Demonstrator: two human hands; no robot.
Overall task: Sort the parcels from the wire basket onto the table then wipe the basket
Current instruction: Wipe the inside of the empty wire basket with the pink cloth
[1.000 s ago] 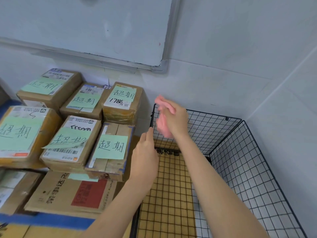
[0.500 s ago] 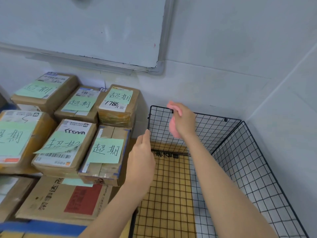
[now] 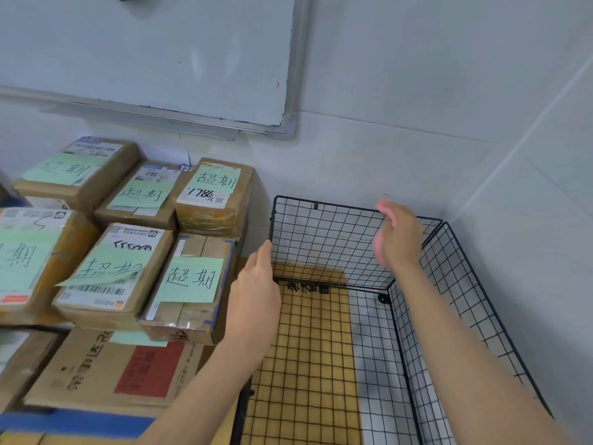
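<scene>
the right hand (image 3: 399, 242) is sliding rightward along the top rim of the far wall of the wire basket (image 3: 324, 239); half a second ago it was near the left corner, and now it is sitting close to the right one. the left hand (image 3: 256, 297) is staying at the near left corner of that wall.

the right hand is blurred and is holding a pink thing (image 3: 383, 207) against the rim, pink showing above and below the palm. its fingers are lying on the far side, so i cannot tell how they are curling. the left hand is resting its thumb straight up along the corner wire. its other fingers are hiding behind the hand, so i cannot tell whether they are gripping.

the basket is standing in the corner of the white walls, with a yellow-brown sheet showing through its grid floor. the parcels (image 3: 211, 207) are lying stacked just left of it, most wearing green notes (image 3: 192, 277), on top of a large carton (image 3: 106, 374). a whiteboard (image 3: 144, 59) is hanging above them.
</scene>
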